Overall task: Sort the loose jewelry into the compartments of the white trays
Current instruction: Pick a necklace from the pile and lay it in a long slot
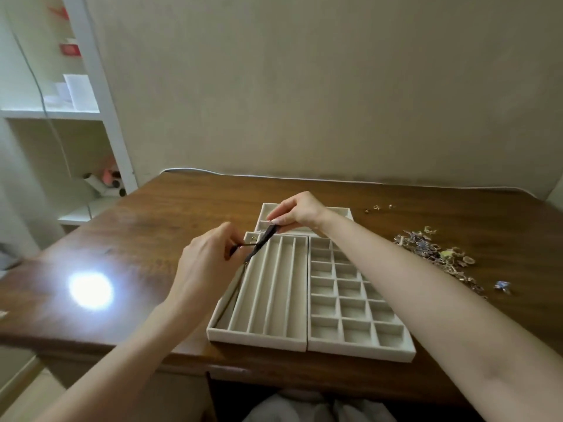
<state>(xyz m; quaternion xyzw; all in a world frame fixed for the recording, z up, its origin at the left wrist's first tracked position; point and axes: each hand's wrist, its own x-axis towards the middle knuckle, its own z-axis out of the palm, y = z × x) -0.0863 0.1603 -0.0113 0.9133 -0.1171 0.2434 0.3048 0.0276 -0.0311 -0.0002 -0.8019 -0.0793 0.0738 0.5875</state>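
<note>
Now my right hand pinches the top end of a dark necklace between thumb and fingertips, just over the near edge of the back tray. My left hand is lower and to the left, thumb and forefinger pinched on a thin part of the same necklace, the other fingers curled in.

From my right fingertips the necklace slants down past my left fingertips. Its thinner tail drops into the leftmost long slot of the slot tray and lies along that slot toward the near end. A small gold bit sits in the little square compartment at that tray's far left corner.

The grid tray stands on the slot tray's right, long sides touching, and my right forearm crosses above it. The back tray lies behind both.

Well to the right on the table is the pile of loose jewelry, with a few gold pieces apart behind it and one blue piece near its front end. A bright glare shows on the wood at left, and a white shelf stands beyond the table's left corner.
</note>
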